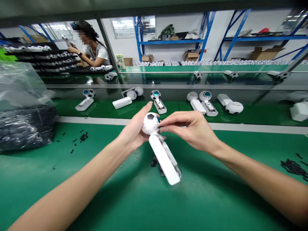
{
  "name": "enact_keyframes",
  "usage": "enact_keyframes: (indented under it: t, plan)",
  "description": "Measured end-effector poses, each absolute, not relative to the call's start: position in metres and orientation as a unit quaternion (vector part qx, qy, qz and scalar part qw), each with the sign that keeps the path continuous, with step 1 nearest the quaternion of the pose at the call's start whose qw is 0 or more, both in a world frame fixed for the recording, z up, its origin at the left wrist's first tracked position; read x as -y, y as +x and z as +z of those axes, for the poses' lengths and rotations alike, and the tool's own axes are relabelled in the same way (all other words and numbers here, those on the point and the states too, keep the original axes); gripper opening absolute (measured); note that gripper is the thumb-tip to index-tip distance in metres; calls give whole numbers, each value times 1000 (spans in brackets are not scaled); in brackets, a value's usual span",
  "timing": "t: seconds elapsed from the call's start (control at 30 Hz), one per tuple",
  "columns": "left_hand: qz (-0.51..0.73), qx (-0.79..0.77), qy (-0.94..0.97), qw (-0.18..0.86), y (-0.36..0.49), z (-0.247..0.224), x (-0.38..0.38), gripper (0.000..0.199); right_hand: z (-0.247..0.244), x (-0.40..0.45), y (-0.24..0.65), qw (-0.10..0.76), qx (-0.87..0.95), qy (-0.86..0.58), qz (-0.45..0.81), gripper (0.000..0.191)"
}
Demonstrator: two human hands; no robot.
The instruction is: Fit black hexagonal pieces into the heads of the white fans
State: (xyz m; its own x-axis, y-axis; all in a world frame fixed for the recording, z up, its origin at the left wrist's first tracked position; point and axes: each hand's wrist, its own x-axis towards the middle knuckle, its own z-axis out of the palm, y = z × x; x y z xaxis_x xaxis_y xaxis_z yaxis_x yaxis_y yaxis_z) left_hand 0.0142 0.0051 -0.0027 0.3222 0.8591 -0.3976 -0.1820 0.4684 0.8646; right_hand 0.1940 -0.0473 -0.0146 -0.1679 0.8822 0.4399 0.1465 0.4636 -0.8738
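Note:
My left hand (134,130) is closed around the round head of a white device with a football-patterned head (165,158). Its long white handle slants down to the right, its side edge showing open. My right hand (192,130) pinches thumb and forefinger together against the right side of the head, beside a blue patch. Whatever lies between those fingertips is too small or hidden to make out. Beneath the handle, partly covered by it, some black pieces (154,162) rest on the green worktop (120,199).
Several similar devices (210,107) lie along the green strip behind a pale rail (240,127). Small black parts (83,137) are scattered at left, with a pile of black strips (292,166) at right. A clear bag (24,109) stands left. Another person (98,54) works beyond.

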Motion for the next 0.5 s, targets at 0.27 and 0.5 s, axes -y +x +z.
enact_keyframes:
  t: [0.27,0.5]
  plan:
    - [349,-451,401,717,15,-5,2,52,-9,49,199,475,696,-431,323,4]
    - [340,-418,425,727,14,-6,5,42,-7,52,201,469,716,-423,296,12]
